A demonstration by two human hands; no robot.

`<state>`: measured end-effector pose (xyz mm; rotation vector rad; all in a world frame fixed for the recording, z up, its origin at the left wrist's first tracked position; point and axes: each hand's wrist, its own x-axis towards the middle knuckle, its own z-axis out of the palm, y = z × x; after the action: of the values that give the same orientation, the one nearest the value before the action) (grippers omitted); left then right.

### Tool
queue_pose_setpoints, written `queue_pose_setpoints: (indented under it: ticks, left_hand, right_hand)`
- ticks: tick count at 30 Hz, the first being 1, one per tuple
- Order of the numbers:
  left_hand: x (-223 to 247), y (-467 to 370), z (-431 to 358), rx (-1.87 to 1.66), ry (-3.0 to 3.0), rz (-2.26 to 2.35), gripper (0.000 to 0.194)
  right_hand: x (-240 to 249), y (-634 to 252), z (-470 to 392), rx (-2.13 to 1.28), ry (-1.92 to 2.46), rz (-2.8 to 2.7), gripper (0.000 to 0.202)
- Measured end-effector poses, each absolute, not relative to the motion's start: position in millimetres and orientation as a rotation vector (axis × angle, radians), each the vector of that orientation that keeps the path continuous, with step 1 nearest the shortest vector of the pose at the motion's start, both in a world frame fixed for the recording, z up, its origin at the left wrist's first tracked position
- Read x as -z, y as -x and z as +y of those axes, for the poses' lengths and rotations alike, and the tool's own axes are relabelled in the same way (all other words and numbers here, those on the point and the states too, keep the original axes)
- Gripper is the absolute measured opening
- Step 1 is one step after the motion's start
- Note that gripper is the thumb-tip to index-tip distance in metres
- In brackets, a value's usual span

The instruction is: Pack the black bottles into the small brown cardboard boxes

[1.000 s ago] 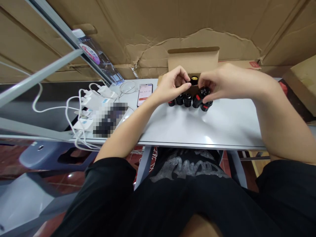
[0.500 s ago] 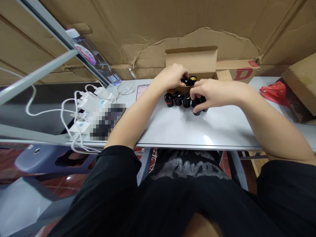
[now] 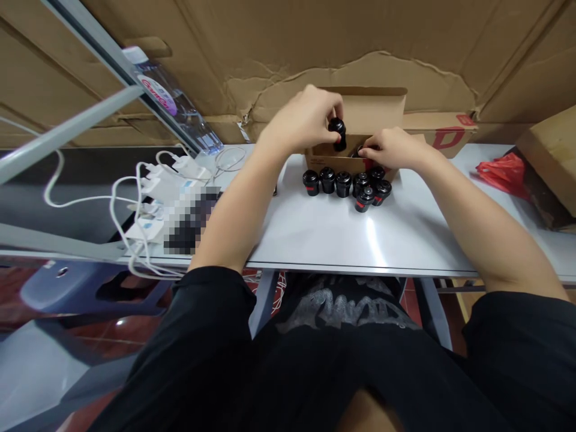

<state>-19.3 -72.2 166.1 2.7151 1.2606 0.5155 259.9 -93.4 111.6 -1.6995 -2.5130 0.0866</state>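
Head view, and the left hand point(image 3: 310, 120) has its fingers pinched around a black container point(image 3: 341, 143), right at the mouth of the open box point(image 3: 330, 163) by the counter's point(image 3: 310, 234) far edge! Over the front wall, the right hand point(image 3: 392, 148) curls its fingers; whether they grip anything, can't tell. Seven more black containers point(image 3: 343, 185) bunch upright just in front, clear of the near edge, a red bag point(image 3: 504, 174) towards the far right corner.
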Motion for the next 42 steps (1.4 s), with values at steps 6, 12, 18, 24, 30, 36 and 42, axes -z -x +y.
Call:
queue_pose_setpoints:
  ticks: [6, 12, 18, 24, 30, 36, 42]
  left_hand:
    - [-216.0, 45.6, -147.9, -0.727, -2.767, 0.968, 0.026]
    - [-172.4, 67.5, -203.7, -0.189, -2.796, 0.84, 0.02]
    - [-98.9, 64.7, -200.2, -0.406, -2.861, 0.782, 0.025]
    - [-96.2, 64.5, -188.4, -0.902, -2.75, 0.99, 0.031]
    - [-108.6, 62.1, -174.4, -1.075, -2.671, 0.759, 0.073]
    - [-112.8, 47.3, -192.6, -0.95, -2.685, 1.02, 0.056]
    - [-109.3, 53.0, -201.4, -0.96, -2.659, 1.121, 0.052]
  right_hand:
    - [-120.4, -251.9, -104.5, -0.194, 1.71, -2.387, 0.044]
    - [-121.3, -259.9, -118.4, 0.002, 1.435, -2.335, 0.059]
    - [-116.4, -265.0, -131.7, 0.316, 1.129, -2.292, 0.059]
    - [-122.1, -257.6, -149.0, 0.456, 0.965, -2.292, 0.076]
    - [-119.0, -243.0, -165.2, 0.475, 0.8, -2.24, 0.088]
    - [-129.4, -231.9, -192.3, 0.462, 0.89, -2.337, 0.079]
    - [-132.1, -225.7, -195.3, 0.394, 0.943, -2.311, 0.092]
